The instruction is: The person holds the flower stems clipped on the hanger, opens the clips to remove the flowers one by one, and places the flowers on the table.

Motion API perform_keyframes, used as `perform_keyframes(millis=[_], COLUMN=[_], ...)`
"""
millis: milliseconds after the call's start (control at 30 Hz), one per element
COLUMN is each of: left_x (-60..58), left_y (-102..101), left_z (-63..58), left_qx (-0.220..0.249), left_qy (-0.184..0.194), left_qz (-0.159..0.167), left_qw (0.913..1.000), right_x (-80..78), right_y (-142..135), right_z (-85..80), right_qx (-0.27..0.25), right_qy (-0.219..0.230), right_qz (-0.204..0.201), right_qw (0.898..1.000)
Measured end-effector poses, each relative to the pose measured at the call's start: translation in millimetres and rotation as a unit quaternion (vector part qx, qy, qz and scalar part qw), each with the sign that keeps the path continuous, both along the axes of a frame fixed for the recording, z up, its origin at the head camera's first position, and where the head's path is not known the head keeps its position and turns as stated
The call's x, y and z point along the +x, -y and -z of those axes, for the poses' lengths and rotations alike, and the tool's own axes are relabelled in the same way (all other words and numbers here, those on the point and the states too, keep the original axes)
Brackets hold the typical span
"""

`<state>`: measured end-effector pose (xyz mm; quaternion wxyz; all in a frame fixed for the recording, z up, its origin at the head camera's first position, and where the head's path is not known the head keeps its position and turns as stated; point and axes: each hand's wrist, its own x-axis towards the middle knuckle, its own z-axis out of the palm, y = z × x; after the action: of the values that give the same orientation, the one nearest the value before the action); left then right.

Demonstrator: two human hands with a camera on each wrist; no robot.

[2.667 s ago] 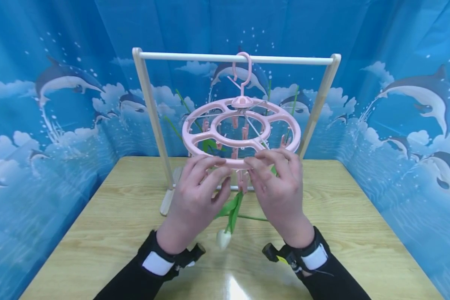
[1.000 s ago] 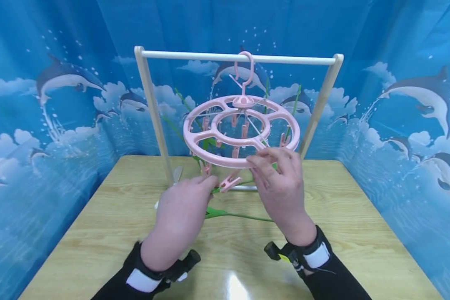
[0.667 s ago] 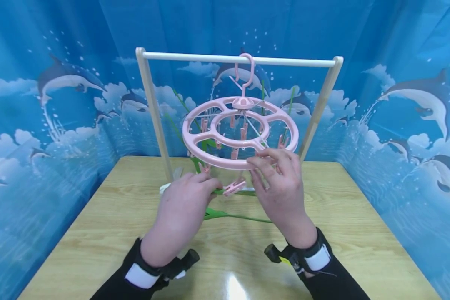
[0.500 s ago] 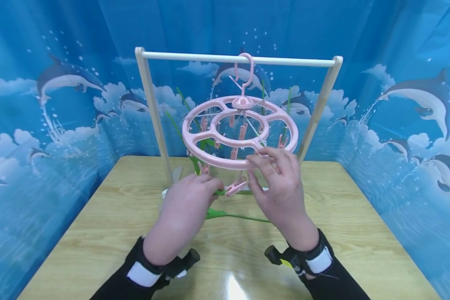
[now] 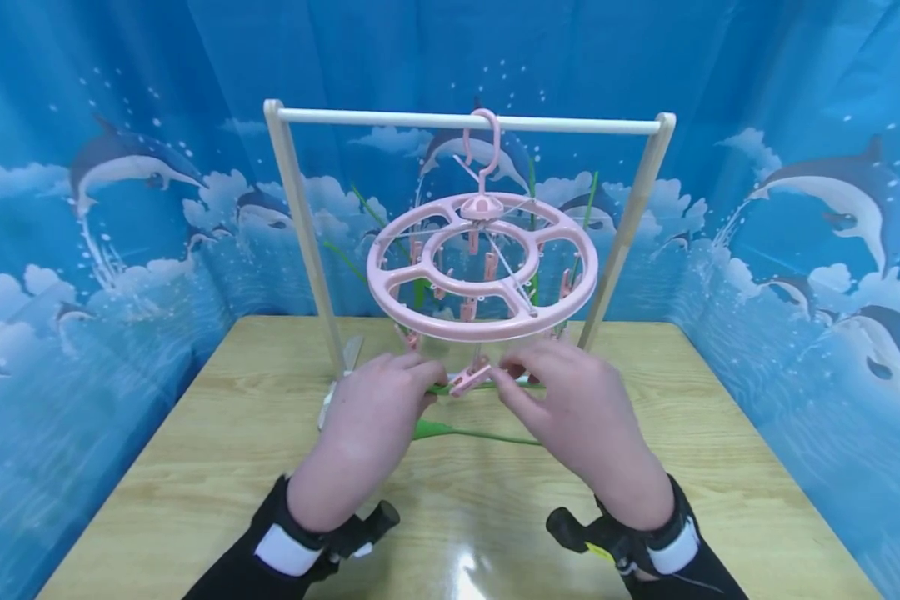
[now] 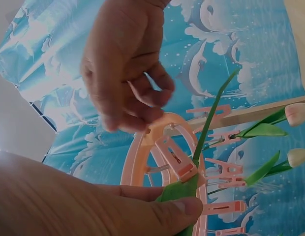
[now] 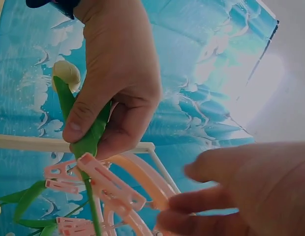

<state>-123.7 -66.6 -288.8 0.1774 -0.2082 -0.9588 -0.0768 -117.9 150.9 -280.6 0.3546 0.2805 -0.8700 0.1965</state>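
Round pink clip hanger (image 5: 483, 331) hung by its hook from top rail of wooden rack (image 5: 390, 117), prob. so its clothespins dangled free within reach of both hands. White tulip (image 7: 88, 142) obs. below front of hanger's rim, grasped at its leafy part btwn thumb & fingers of L hand (image 5: 378, 417); bloom lay twd person's left, stem twd right. Pink clothespin (image 5: 470, 381) sat tilted across the stem, nose against leaf base; full bite not confirmed. Grip so close to clothespin judged intended to steady stem at the clamping pt. R hand (image 5: 581, 417) was empty, fingers loosely bent, thumb & index just beside clothespin's handle end; wrist views showed a gap, leaving clothespin unsqueezed. Pose: L forearm ran in from lower left, back of hand up; R forearm mirrored it from lower right, palm turned inward. Addl. tulips (image 6: 264, 130) hung in other clothespins, prob. bloom-down. Loose green stem (image 5: 495, 437) lay on wood-grain table (image 5: 217, 467), its far end hidden behind L hand.
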Motion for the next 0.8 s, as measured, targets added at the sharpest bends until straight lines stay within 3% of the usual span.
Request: perform_keyframes(millis=[133,367,667,800], left_x=[0.4,0.6,-0.8,-0.4], left_y=[1,2,2,3], left_z=[2.4,1.8,0.5,0.9], left_qx=[0.009,0.024,0.038,0.048], left_qy=[0.001,-0.012,-0.039,-0.055], left_qz=[0.000,0.006,0.015,0.015], left_qw=[1.0000,0.9996,0.9984,0.9972], right_x=[-4.7,-12.7,-17.6,-17.7], right_y=[1,3,8,9], right_z=[2.6,4.6,6.6,7.8], right_qx=[0.049,0.076,0.032,0.014], right_qy=[0.039,0.022,0.068,0.067], right_qz=[0.031,0.032,0.016,0.015], right_qw=[0.998,0.996,0.997,0.998])
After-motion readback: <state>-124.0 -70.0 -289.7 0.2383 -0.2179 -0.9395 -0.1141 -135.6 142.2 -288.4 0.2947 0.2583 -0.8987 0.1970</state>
